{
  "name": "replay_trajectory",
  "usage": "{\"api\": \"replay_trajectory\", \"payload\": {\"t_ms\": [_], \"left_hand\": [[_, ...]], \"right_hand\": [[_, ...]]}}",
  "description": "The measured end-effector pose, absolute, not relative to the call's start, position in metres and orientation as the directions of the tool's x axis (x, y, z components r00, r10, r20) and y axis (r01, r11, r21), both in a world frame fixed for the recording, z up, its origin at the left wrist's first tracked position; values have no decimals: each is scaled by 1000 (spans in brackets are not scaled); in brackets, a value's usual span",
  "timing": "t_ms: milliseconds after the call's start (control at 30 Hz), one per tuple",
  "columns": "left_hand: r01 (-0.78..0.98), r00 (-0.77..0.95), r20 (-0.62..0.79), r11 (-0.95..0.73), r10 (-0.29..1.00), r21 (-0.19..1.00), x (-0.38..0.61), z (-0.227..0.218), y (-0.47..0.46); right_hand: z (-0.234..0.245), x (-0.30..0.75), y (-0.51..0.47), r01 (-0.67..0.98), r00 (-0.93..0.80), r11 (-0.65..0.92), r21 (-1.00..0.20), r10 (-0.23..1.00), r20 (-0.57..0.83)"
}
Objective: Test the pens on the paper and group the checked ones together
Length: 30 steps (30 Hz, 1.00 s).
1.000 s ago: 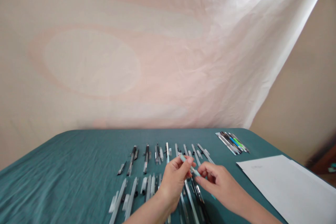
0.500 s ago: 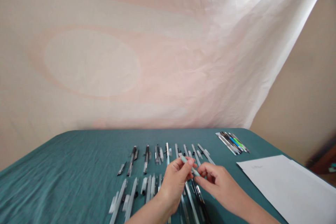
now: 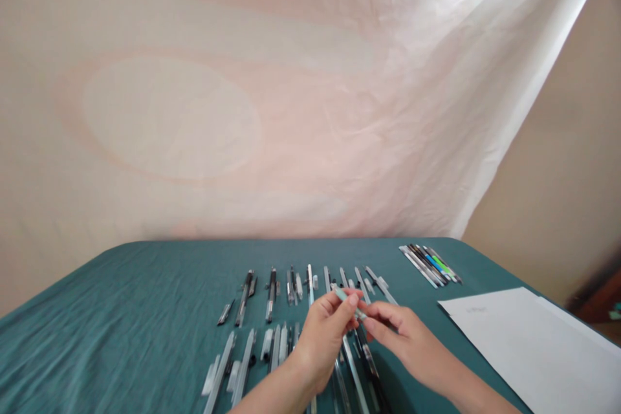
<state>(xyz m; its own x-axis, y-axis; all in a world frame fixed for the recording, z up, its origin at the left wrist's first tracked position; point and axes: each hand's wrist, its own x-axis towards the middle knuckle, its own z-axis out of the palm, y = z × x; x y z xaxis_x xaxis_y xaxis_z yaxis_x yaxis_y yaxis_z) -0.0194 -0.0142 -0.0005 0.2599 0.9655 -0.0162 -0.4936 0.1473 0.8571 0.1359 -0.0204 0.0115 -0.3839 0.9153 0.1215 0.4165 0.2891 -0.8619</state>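
"Left hand (image 3: 326, 330) first: what has its grip got?"

"One pale green pen (image 3: 342, 295), held between thumb and fingers and slanting down toward four o'clock."

"And the right hand (image 3: 405, 336)?"

"Its grip pinches the pen's lower end; the fingertips cover most of that bit."

"So where's the pen, exactly?"

"Raised over the green cloth-covered worktop (image 3: 160, 310), between the two hands. Call it the centre of our dial. At six o'clock, lower down, a long pale pen (image 3: 355, 372) lies beside a dark pen (image 3: 371, 365)."

"Go wider."

"Nine o'clock has a black pen (image 3: 244, 297) with a dark cap (image 3: 253, 284) just beside it, and, further out, a short clear piece (image 3: 225, 312) I can't identify. Eight o'clock has a translucent grey pen (image 3: 220, 372), with a frosted cap (image 3: 210, 375) next to it."

"The other side?"

"Two o'clock, a side-by-side bundle of pens (image 3: 431, 265), blue and bright green among them. Between three and four, white paper (image 3: 533, 343) with faint marks near its far corner. Pinkish fabric (image 3: 242, 110) hangs behind, towards twelve."
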Motion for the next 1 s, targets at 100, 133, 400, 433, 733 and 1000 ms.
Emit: {"api": "replay_trajectory", "payload": {"t_ms": [100,133,400,433,733,1000], "left_hand": [[-504,267,-10,149,964,851,-21,2,-15],[-509,269,-7,148,963,848,-21,2,-15],[-538,227,-46,165,973,826,-19,-2,-14],[-534,221,-50,163,974,829,-19,-2,-14],[-421,195,-51,130,980,898,-22,-12,-8],[-381,189,4,70,982,922,-24,-16,-6]], "right_hand": [[7,134,-19,345,-385,245,-906,917,102],[5,133,-19,325,-378,222,-919,922,89],[-7,129,-19,290,-220,211,-934,964,149],[-9,129,-18,302,-202,211,-930,967,154],[-2,129,-20,401,-191,243,-883,965,178],[-3,130,-20,493,-291,305,-815,941,176]]}}
